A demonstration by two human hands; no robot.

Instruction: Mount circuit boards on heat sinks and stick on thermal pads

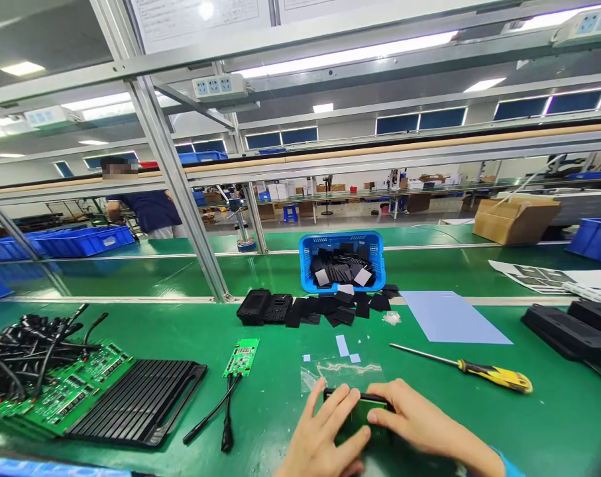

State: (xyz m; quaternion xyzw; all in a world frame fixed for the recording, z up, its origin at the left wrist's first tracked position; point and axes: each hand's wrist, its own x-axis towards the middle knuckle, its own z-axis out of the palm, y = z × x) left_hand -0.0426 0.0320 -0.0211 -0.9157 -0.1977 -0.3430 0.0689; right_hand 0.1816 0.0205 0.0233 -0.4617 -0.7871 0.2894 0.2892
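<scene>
Near the front edge of the bench, a small black housing [350,424] with a green face is between my two hands. My left hand [323,434] grips it from the left, fingers laid over its top edge and front. On the other side my right hand [409,419] clasps its right end, thumb pressed on the green face. My fingers cover much of the housing. Just beyond lies a clear plastic bag [340,376] with small pale blue pads [342,345] near it. A screwdriver [493,376] with a yellow and black handle rests to the right.
A circuit board [241,358] with two cables lies left. Further left are stacked boards [81,391] and a black slotted tray [141,401]. Behind stand an open black case [264,308], a blue basket [305,281] of black pieces and a pale blue sheet [454,318]. A person [151,209] stands beyond.
</scene>
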